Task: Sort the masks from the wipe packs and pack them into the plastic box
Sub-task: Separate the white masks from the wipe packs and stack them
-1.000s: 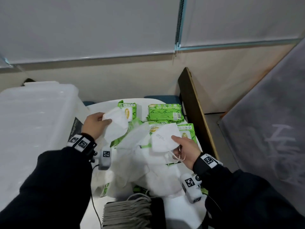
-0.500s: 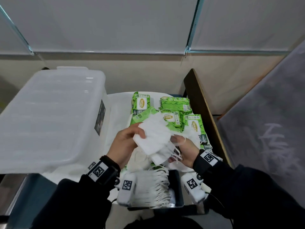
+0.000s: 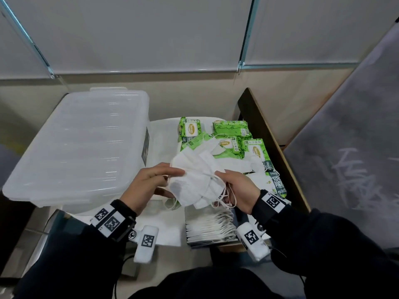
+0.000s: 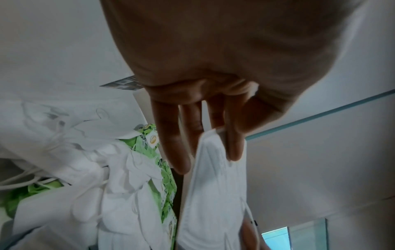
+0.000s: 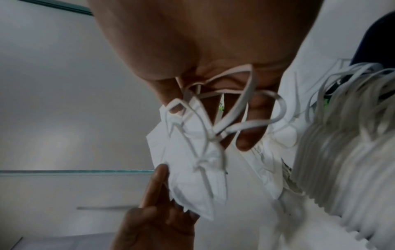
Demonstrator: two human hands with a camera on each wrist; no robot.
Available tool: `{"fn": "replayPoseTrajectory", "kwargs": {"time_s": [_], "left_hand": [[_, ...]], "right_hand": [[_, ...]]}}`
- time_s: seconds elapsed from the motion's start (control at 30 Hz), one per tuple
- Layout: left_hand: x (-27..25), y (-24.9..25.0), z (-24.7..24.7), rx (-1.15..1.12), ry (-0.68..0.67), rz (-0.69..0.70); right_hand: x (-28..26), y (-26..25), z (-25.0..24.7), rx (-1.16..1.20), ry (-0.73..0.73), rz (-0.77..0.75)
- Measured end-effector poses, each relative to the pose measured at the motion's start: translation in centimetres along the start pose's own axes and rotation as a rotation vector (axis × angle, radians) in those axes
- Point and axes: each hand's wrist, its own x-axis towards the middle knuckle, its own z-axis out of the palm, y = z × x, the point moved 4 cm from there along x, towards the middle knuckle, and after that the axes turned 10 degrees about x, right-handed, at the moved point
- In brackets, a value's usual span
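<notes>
A small bunch of white folded masks [image 3: 194, 180] hangs between both hands above the table. My left hand [image 3: 176, 183] pinches its left edge, thumb on top and fingers beneath; the left wrist view shows a mask [image 4: 215, 177] caught between the fingers [image 4: 234, 145]. My right hand [image 3: 228, 186] grips the right end, with the ear loops [image 5: 241, 108] tangled across its palm. Green wipe packs [image 3: 231, 129] lie at the back of the table with loose masks on them. The clear plastic box [image 3: 82, 147] stands at the left with its lid on.
A neat stack of masks [image 3: 209, 225] stands in a dark tray right under my hands. A dark wooden board [image 3: 267, 134] rims the table's right side, with a grey panel [image 3: 349, 147] beyond. A wall stands close behind.
Each hand held its own mask apart a second ago. They have come together over the near stack and now hold one bunch. The view has swung left onto the box.
</notes>
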Motion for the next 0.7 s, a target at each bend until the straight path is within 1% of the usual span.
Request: {"fn": "replayPoseTrajectory", "kwargs": {"time_s": [0.03,0.1,0.13,0.17,0.2,0.27,0.3,0.33,0.37,0.43,0.47,0.5,0.6,0.63,0.7], "left_hand": [[-0.1,0.2,-0.3,-0.006,0.04,0.022],[-0.1,0.5,-1.3,-0.005,0.178,0.069],[0.0,0.8,-1.6,-0.028,0.223,0.087],[0.2,1.0,-1.8,-0.076,0.23,0.097],[0.3,1.2,-1.7,-0.144,0.205,0.094],[0.7,1.6,-0.9,-0.259,0.105,0.068],[0.9,1.7,-0.2,-0.278,0.058,0.052],[1.2,1.5,0.5,-0.245,0.029,0.036],[1.5,1.2,1.1,-0.15,0.029,0.034],[2.1,0.2,1.7,0.09,0.084,0.052],[2.2,-0.3,1.8,0.16,0.112,0.05],[2.5,-0.9,1.8,0.147,0.121,0.023],[2.6,-2.2,2.3,-0.075,0.095,-0.1],[2.5,-2.4,2.2,-0.097,0.102,-0.124],[2.6,-3.0,1.7,-0.098,0.126,-0.13]], "right_hand": [[-0.2,0.1,0.0,0.001,0.007,-0.014],[-0.7,0.2,0.0,-0.006,0.032,-0.025],[-0.7,0.4,0.0,-0.007,0.039,-0.029],[-0.7,0.5,0.0,-0.018,0.05,-0.033],[-0.8,0.6,0.1,-0.031,0.044,-0.04],[-0.6,0.8,0.7,-0.04,0.018,-0.039],[-0.9,0.7,1.2,-0.047,0.004,-0.016],[-0.8,0.9,1.7,-0.03,-0.025,0.01],[-0.9,1.0,2.2,0.008,-0.051,0.029],[-0.9,0.9,3.2,0.095,-0.117,0.065],[-0.9,1.0,3.5,0.132,-0.172,0.081],[-0.8,1.1,3.6,0.14,-0.215,0.086],[-0.2,1.5,2.4,0.097,-0.139,0.116],[-0.5,1.4,2.3,0.085,-0.128,0.122],[-0.6,1.3,1.7,-0.007,-0.105,0.067]]}}
